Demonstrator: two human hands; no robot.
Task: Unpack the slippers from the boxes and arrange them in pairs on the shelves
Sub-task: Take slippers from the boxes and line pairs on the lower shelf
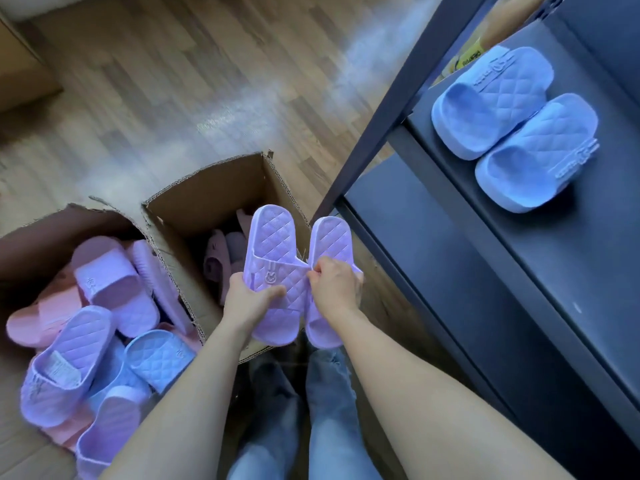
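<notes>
I hold a pair of lilac quilted slippers side by side above the floor. My left hand (250, 298) grips the left slipper (273, 258) by its strap. My right hand (335, 285) pinches the strap of the right slipper (329, 242). Just behind them stands an open cardboard box (207, 195) with a few mauve slippers at its bottom. To the left, a second box (38, 230) holds several lilac, pink and blue slippers. A pair of blue slippers (512, 129) stands on the dark shelf (571, 254) at the right.
The black shelf unit has an upright post (391, 109) and a lower shelf (433, 271) beside my right arm. Wooden floor (207, 81) stretches behind the boxes. Another carton (20, 64) sits at the far left. My jeans-clad legs are below.
</notes>
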